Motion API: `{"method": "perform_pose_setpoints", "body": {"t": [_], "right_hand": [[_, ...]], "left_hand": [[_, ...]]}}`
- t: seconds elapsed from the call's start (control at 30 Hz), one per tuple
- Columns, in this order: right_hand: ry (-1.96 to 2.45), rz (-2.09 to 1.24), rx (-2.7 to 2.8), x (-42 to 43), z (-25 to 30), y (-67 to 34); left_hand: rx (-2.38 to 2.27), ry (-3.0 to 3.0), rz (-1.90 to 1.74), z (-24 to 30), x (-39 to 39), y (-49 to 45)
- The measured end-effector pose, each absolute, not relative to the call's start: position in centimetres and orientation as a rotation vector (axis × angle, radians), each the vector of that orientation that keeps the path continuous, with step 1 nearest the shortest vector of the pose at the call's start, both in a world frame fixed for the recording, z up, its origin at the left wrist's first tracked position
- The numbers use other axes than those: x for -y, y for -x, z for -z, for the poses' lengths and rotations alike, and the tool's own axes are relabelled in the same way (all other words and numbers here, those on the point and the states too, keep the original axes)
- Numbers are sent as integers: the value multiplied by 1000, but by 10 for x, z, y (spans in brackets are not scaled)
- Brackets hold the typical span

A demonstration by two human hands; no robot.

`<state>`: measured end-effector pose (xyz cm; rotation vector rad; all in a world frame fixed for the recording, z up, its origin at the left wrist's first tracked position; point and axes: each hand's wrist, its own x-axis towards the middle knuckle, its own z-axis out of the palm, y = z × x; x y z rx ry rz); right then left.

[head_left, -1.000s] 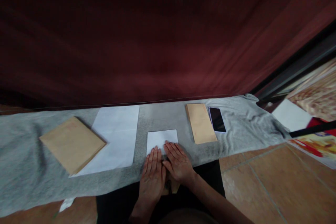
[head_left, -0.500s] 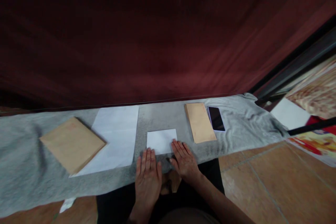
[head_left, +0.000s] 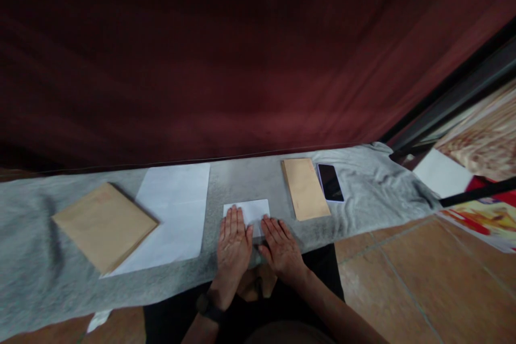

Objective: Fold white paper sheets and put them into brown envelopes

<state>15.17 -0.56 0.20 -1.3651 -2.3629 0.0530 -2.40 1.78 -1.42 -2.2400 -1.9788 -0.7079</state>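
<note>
A small white rectangle of paper (head_left: pixel 255 210), which looks folded, lies flat on the grey cloth in front of me. My left hand (head_left: pixel 234 244) rests palm down over its left part, fingers stretched out. At the paper's right edge, my right hand (head_left: pixel 282 247) lies flat, its fingertips touching the side and its fingers extended. Neither hand grips anything. Part of the paper is hidden beneath the left fingers. A dark watch (head_left: pixel 209 309) is on my left wrist.
To the left, a stack of brown envelopes (head_left: pixel 105 226) overlaps large white sheets (head_left: pixel 177 209). Narrow brown envelopes (head_left: pixel 306 188) and a phone (head_left: pixel 331 183) lie at right. Grey cloth (head_left: pixel 242 177) covers the narrow surface, backed by a dark red panel (head_left: pixel 242 91).
My left hand has slid forward and right, from the paper's near left corner onto its surface. My right hand stays at the right edge. The view has shifted slightly.
</note>
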Motion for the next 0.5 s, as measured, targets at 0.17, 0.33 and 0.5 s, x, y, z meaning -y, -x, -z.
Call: {"method": "perform_pose_setpoints", "body": {"t": [0.17, 0.33, 0.5], "right_hand": [[1366, -70, 2350, 6, -4, -151], [1372, -55, 2348, 6, -4, -151], [1375, -57, 2317, 6, -2, -147]], "left_hand": [[2064, 2071, 766, 7, -18, 40], [2303, 2062, 857, -8, -22, 49], [2732, 1851, 1426, -17, -33, 60]]}}
